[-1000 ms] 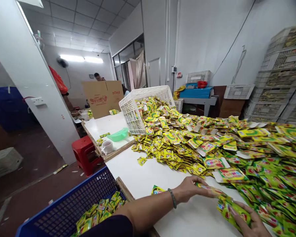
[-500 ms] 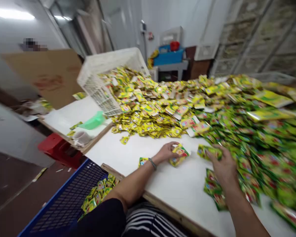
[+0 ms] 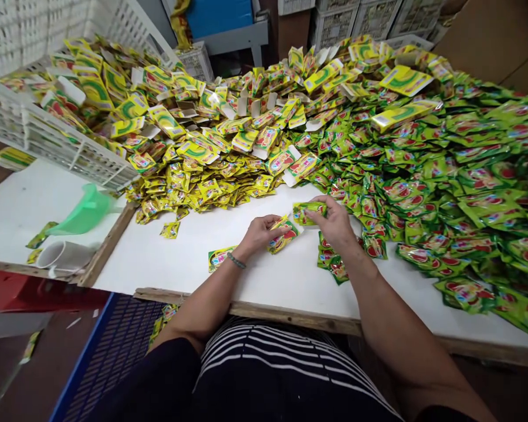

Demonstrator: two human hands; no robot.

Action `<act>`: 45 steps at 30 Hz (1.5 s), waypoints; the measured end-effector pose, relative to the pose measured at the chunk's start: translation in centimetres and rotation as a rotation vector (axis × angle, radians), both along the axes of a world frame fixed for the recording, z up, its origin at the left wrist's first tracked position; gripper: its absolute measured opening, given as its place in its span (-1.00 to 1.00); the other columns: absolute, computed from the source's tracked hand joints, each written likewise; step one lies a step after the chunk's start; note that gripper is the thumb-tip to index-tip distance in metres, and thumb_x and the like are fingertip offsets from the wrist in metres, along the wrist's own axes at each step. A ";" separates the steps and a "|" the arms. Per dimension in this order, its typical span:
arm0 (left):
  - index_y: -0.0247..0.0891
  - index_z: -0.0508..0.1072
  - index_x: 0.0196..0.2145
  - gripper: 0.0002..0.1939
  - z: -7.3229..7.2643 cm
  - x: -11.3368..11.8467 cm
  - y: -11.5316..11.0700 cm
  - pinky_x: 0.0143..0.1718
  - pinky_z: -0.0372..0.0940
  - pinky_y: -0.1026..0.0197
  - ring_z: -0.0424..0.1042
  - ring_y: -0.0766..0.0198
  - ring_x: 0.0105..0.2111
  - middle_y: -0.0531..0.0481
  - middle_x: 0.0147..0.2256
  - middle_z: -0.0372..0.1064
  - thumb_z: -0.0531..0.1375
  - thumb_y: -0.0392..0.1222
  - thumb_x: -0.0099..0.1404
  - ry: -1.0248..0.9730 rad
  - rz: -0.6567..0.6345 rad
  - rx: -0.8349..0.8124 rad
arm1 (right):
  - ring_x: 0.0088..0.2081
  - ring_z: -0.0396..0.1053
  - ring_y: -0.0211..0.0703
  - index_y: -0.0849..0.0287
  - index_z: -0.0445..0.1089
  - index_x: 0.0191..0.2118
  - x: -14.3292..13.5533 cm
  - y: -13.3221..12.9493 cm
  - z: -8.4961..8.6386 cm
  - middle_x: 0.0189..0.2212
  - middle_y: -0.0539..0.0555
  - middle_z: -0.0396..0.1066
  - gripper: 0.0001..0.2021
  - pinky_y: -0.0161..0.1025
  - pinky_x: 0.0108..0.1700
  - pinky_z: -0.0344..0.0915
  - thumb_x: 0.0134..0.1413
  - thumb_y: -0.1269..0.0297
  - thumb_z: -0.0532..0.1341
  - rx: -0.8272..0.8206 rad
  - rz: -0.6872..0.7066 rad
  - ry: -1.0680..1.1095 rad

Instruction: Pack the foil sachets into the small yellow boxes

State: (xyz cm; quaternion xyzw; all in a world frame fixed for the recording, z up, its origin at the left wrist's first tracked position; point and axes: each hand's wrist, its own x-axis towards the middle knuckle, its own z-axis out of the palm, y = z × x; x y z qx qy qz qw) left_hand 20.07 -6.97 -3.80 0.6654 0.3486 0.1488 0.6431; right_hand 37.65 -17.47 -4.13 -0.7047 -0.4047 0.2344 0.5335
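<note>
Background clutter: left edge and top of frame.
Left of frame: translucent green plastic scoop (image 3: 81, 214) and white handled mug (image 3: 66, 258) near each other on white, wood-edged side table (image 3: 9, 202); red plastic stool (image 3: 24, 292) below, partly hidden. Lower left: dark reddish floor (image 3: 53, 363), yellow-green wrapper (image 3: 30, 347), white paper scrap (image 3: 74, 322). Top center: bright blue box (image 3: 220, 17) on grey bench (image 3: 233, 38), yellow plastic bag (image 3: 181, 24) beside it. Upper right: white slatted plastic crates (image 3: 335, 28), brown cardboard sheet (image 3: 495, 44).
</note>
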 end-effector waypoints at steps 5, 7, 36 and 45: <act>-0.36 0.51 -0.26 -0.47 -0.1 0.0 -0.1 -0.40 0.26 0.28 0.41 0.32 -0.46 -0.02 -0.39 0.50 0.40 0.09 -0.09 -0.052 0.001 -0.068 | -0.58 0.08 -0.27 0.11 0.42 -0.31 -0.2 -0.3 0.4 -0.64 -0.11 0.15 -0.80 -0.30 -0.49 0.07 -0.05 0.14 0.23 -0.149 0.150 -0.024; -0.37 0.52 -0.28 -0.49 -0.1 -0.1 -0.2 -0.43 0.26 0.29 0.41 0.33 -0.48 -0.02 -0.41 0.50 0.42 0.06 -0.09 -0.013 -0.038 -0.065 | -0.45 0.24 -0.21 0.12 0.44 -0.35 -0.2 -0.3 0.4 -0.51 -0.03 0.32 -0.83 -0.26 -0.37 0.18 -0.07 0.17 0.24 -0.070 0.218 -0.050; -0.39 0.51 -0.27 -0.47 0.8 -0.1 -1.1 -0.44 0.28 0.31 0.42 0.37 -0.53 0.00 -0.44 0.52 0.48 -0.08 -0.20 -0.104 0.048 -0.324 | -0.21 0.37 -0.01 0.08 0.51 -0.36 -1.6 -0.1 -0.2 -0.34 0.10 0.46 -0.62 -0.03 -0.06 0.29 -0.09 -0.14 0.25 -0.003 -0.037 -0.186; -0.40 0.52 -0.29 -0.47 1.2 0.1 -1.3 -0.39 0.30 0.30 0.45 0.35 -0.49 -0.02 -0.43 0.53 0.50 -0.12 -0.25 -0.149 0.073 -0.368 | 0.03 0.19 0.07 0.06 0.50 -0.45 -2.2 0.1 -1.1 -0.15 0.11 0.45 -0.66 0.07 0.13 0.13 0.07 -0.07 0.16 0.003 0.037 -0.227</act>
